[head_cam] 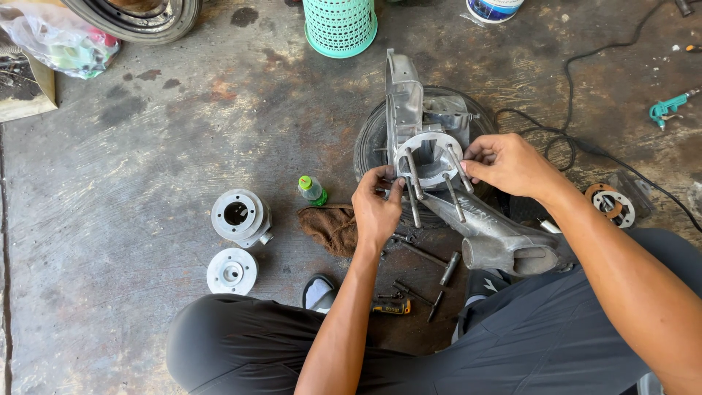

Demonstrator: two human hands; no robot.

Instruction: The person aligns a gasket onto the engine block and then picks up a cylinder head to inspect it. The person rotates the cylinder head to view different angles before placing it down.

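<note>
A: Item one, the main piece?

B: Grey cast-aluminium engine casing (439, 157) with four long steel studs (435, 183) standing out of its round mouth. It rests on a black rubber tyre (369, 139) on the stained concrete floor (146, 146), toward the far middle of the floor, just in front of the seated person's knees.

A: Left hand?

B: Left hand (374, 212), at the casing's near-left side. Thumb and forefinger pressed together in a pinch at the base of the nearest left stud; what lies between the fingertips is too small to tell. Other fingers curled.

A: Right hand?

B: Right hand (512, 164), at the casing's right side. Fingers half curled, tips touching the rim of the round mouth beside the right-hand stud; not wrapped round anything.

A: Nearby stock?

B: Brown crumpled cloth (333, 227) just left of the left hand. Small clear bottle with green cap (312, 190) beside the cloth. Grey finned metal cylinder (240, 216) and flat round silver cylinder head (232, 271), well apart to the left. Loose dark hand tools (424, 274) on the floor under the forearm. Turquoise plastic basket (340, 25) at the far edge. Black cable (570, 95) running to the far right.
</note>
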